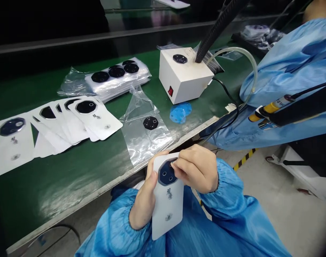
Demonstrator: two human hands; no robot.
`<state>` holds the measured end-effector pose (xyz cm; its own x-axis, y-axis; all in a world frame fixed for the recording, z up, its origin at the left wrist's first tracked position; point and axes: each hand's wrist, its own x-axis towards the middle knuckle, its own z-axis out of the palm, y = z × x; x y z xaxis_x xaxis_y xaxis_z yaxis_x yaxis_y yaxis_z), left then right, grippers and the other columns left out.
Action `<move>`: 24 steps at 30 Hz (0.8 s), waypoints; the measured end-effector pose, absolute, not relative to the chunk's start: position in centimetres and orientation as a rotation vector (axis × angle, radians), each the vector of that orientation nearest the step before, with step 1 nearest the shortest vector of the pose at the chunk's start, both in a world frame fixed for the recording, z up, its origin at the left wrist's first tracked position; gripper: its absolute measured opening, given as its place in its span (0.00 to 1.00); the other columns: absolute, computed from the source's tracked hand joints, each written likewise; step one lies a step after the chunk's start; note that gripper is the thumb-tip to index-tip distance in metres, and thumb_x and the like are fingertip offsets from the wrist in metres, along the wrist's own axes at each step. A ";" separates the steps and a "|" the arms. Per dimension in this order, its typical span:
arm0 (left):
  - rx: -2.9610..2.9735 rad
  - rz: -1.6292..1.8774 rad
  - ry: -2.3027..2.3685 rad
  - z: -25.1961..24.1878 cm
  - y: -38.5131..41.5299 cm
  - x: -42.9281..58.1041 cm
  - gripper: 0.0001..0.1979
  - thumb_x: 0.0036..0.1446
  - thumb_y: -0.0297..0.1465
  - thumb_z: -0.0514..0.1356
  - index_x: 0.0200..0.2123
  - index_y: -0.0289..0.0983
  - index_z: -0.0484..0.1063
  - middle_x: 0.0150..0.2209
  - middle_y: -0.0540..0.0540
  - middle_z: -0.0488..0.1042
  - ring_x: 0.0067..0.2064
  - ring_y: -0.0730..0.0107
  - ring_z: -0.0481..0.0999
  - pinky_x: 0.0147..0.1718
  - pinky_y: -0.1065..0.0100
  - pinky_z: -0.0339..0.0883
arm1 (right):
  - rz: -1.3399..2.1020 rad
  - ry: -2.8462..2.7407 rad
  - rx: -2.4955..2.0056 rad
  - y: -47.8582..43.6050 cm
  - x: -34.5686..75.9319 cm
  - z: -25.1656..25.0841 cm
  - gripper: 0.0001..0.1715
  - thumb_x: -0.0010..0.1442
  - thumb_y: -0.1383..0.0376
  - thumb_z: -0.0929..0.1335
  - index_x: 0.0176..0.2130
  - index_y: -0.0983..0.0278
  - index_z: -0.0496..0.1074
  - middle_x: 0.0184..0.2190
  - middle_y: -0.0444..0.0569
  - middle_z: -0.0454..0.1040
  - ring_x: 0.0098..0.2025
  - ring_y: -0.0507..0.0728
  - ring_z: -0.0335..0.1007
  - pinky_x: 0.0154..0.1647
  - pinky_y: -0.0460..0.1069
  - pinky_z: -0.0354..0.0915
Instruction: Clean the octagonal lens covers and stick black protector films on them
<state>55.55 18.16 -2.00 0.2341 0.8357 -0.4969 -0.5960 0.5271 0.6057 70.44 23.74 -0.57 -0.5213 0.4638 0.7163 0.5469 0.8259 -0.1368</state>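
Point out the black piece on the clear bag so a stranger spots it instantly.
On the green workbench, before the white box with a red switch, lies a clear plastic bag. The black octagonal piece sits alone on it, not on a white card.

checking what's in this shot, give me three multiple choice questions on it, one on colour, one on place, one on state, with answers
1. What colour is the switch on the white box?
A. red
B. green
C. yellow

2. Where is the blue blob?
A. on top of the white box
B. on the floor
C. on the green table beside the white box

3. How is the white card with the black octagon held?
A. flat on the table
B. up in the left hand, with the right hand on the octagon
C. inside a plastic bag

Answers:
1. A, the switch shows red on the box's front.
2. C, the blob sits on the table near the box.
3. B, the card is clear of the table, between both hands.
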 end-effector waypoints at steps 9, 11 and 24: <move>0.232 0.993 0.838 -0.9 18.3 55.3 0.30 0.51 0.49 0.58 0.55 0.44 0.61 0.44 0.46 0.75 0.45 0.53 0.74 0.45 0.55 0.67 | -0.013 -1.998 -0.792 23.5 70.1 -1.4 0.06 0.56 0.74 0.65 0.34 0.64 0.67 0.29 0.47 0.68 0.30 0.52 0.63 0.27 0.48 0.65; 0.195 0.994 0.821 -0.7 18.3 55.1 0.30 0.51 0.49 0.57 0.56 0.44 0.60 0.45 0.45 0.76 0.45 0.52 0.75 0.44 0.53 0.68 | -0.029 -1.994 -0.740 23.4 70.1 -1.4 0.06 0.56 0.74 0.66 0.35 0.65 0.70 0.32 0.48 0.68 0.33 0.53 0.64 0.29 0.50 0.67; 0.064 1.060 0.800 -0.8 18.3 54.5 0.31 0.51 0.43 0.61 0.58 0.48 0.58 0.41 0.49 0.77 0.49 0.55 0.73 0.51 0.55 0.63 | -0.144 -2.180 -0.692 23.7 70.0 -1.0 0.15 0.54 0.72 0.65 0.41 0.62 0.74 0.36 0.50 0.67 0.33 0.55 0.62 0.29 0.52 0.64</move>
